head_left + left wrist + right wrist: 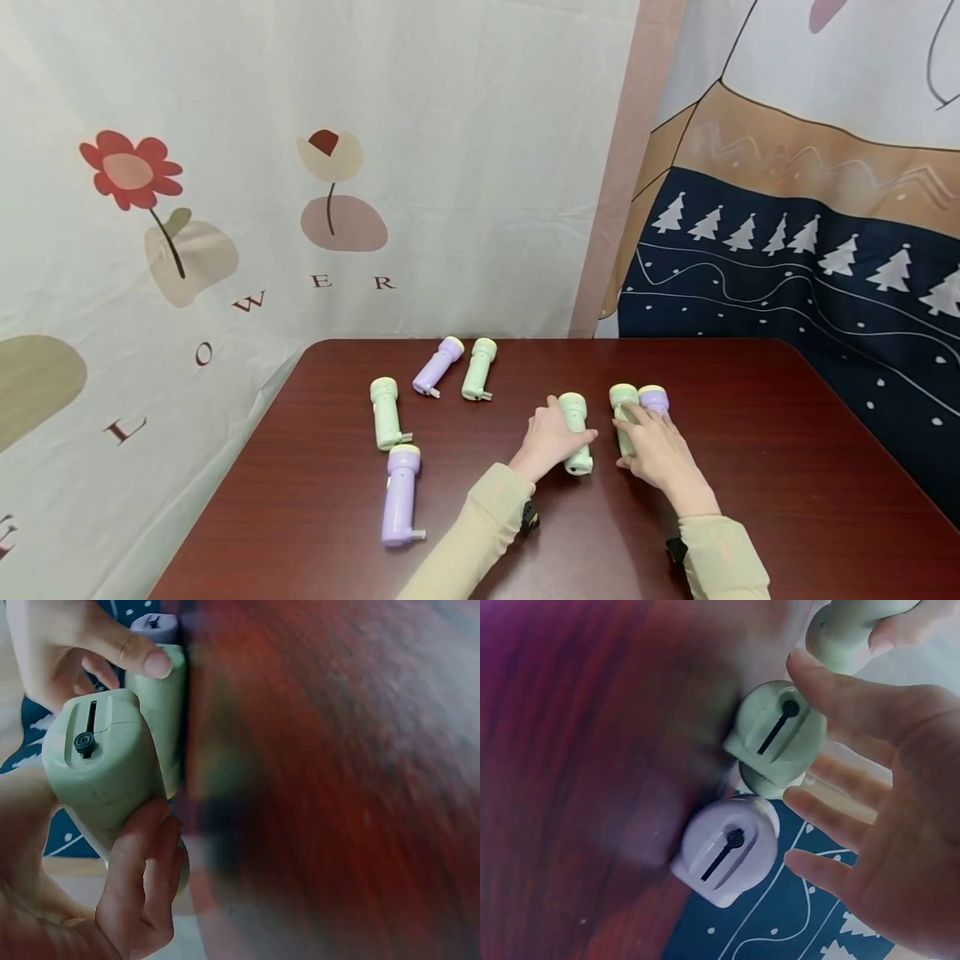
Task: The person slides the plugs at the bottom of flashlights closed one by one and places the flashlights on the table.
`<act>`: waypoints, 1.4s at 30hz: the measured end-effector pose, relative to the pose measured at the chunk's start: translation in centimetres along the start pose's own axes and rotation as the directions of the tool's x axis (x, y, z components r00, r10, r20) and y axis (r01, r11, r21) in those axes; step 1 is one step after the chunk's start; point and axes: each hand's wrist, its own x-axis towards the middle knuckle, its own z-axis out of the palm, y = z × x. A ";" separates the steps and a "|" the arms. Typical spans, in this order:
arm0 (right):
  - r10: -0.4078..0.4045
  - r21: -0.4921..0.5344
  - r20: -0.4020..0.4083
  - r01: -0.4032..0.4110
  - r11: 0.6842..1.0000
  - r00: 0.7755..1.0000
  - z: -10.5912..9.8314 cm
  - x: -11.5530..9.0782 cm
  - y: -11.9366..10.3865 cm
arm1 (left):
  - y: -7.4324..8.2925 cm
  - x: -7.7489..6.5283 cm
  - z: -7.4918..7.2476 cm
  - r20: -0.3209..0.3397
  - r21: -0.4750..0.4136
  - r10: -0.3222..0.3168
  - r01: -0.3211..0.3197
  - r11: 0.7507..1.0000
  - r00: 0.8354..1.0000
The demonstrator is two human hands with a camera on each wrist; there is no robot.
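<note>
My left hand [551, 437] grips a pale green flashlight [574, 433], thumb on one side and fingers on the other. Its base, with a black slider in a slot, faces the left wrist view. To the right, a second green flashlight [780, 731] lies beside a purple flashlight [731, 847], both bases showing black sliders. My right hand [660, 450] is over this pair, with fingers loosely spread and the thumb at the green one's edge. In the head view the right hand hides much of both bodies.
On the table's left side lie a purple flashlight [401, 497], a green flashlight [386, 414], another purple flashlight [437, 367] and another green flashlight [478, 371], with plug prongs sticking out near their bases. Printed curtains [480, 167] hang behind the dark red table [300, 517].
</note>
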 end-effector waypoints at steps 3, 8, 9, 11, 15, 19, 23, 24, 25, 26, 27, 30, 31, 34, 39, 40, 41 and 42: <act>-0.006 -0.004 -0.006 0.006 1.000 1.000 0.1 -0.1 0.3 | 0.5 0.4 0.8 0.010 0.020 0.010 -0.011 1.000 1.000; -0.023 -0.004 -0.010 0.023 1.000 1.000 0.1 -0.1 0.7 | 1.4 0.9 1.8 0.015 0.042 0.024 -0.024 0.999 1.000; -0.025 -0.003 -0.007 0.025 1.000 1.000 0.0 -0.1 0.8 | 1.5 0.9 1.9 0.014 0.044 0.026 -0.027 0.999 1.000; -0.022 0.002 0.003 0.022 1.000 1.000 0.0 -0.1 0.9 | 1.9 1.0 2.1 0.012 0.039 0.028 -0.028 0.999 1.000; -0.001 0.023 0.029 0.001 1.000 1.000 -0.2 -0.1 1.0 | 2.2 1.3 2.5 -0.004 0.045 0.035 -0.034 0.998 0.999; 0.006 0.043 0.037 -0.008 0.999 0.999 -0.3 -0.1 1.0 | 2.4 1.6 2.9 -0.019 0.063 0.039 -0.037 0.997 0.999; 0.004 0.052 0.040 -0.007 0.999 0.999 -0.3 -0.1 1.1 | 2.4 1.8 2.9 -0.020 0.077 0.040 -0.039 0.996 0.999; 0.005 0.054 0.042 -0.007 0.999 0.999 -0.3 -0.1 1.1 | 2.5 1.8 2.9 -0.017 0.080 0.039 -0.038 0.996 0.999; 0.006 0.057 0.042 -0.008 0.998 0.999 -0.3 -0.1 1.2 | 2.5 1.9 2.9 -0.015 0.083 0.041 -0.039 0.996 0.999; 0.007 0.059 0.043 -0.009 0.998 0.999 -0.3 -0.2 1.2 | 2.5 1.8 2.9 -0.011 0.085 0.041 -0.040 0.996 0.999; 0.008 0.063 0.043 -0.010 0.998 0.999 -0.3 -0.2 1.2 | 2.5 1.9 2.9 -0.009 0.089 0.042 -0.041 0.995 0.999; 0.011 0.069 0.040 -0.014 0.998 0.999 -0.3 -0.2 1.2 | 2.5 1.9 2.9 -0.004 0.095 0.051 -0.050 0.994 0.999; 0.013 0.071 0.039 -0.016 0.997 0.999 -0.3 -0.2 1.2 | 2.5 1.9 2.9 -0.005 0.100 0.056 -0.055 0.994 0.998; 0.017 0.075 0.036 -0.020 0.997 0.999 -0.4 -0.2 1.2 | 2.5 1.8 2.8 -0.007 0.114 0.064 -0.063 0.991 0.998; 0.026 0.086 0.046 -0.030 0.996 0.999 -0.4 -0.1 1.2 | 2.6 1.8 2.7 -0.007 0.134 0.063 -0.062 0.989 0.998; 0.026 0.086 0.047 -0.030 0.996 0.999 -0.4 -0.1 1.3 | 2.6 1.8 2.7 -0.005 0.133 0.061 -0.060 0.989 0.998; 0.028 0.088 0.049 -0.032 0.996 0.998 -0.3 -0.1 1.3 | 2.6 1.8 2.7 -0.001 0.128 0.058 -0.057 0.990 0.998; 0.028 0.089 0.049 -0.032 0.995 0.998 -0.3 -0.1 1.3 | 2.7 1.8 2.7 0.002 0.120 0.053 -0.053 0.991 0.999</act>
